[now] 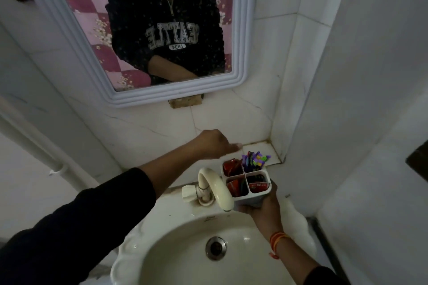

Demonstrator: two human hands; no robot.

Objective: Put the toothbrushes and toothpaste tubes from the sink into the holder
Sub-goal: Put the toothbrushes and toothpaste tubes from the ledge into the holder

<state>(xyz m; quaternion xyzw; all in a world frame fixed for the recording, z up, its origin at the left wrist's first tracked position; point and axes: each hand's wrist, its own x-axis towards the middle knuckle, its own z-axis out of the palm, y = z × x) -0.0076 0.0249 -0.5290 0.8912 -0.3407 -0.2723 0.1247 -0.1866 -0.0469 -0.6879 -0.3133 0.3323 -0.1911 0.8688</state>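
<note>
A white four-compartment holder (pixel 259 196) is lifted above the sink's back right rim, with my right hand (pixel 261 211) gripping it from below. Several purple and green toothbrushes (pixel 253 160) stand in its far right compartment. Red toothpaste tubes (pixel 259 186) fill the other three. My left hand (pixel 214 144) reaches over the holder to the tiled ledge behind it, fingers curled, fingertips touching the tile, with nothing visible in it. The white sink basin (pixel 176 252) below holds no brushes or tubes that I can see.
A cream tap (pixel 215 186) with a white knob stands just left of the holder. The drain (pixel 216 248) sits mid-basin. A white-framed mirror (pixel 240 30) hangs on the tiled wall above. A tiled corner ledge (pixel 261 150) lies behind the holder; a wall closes in on the right.
</note>
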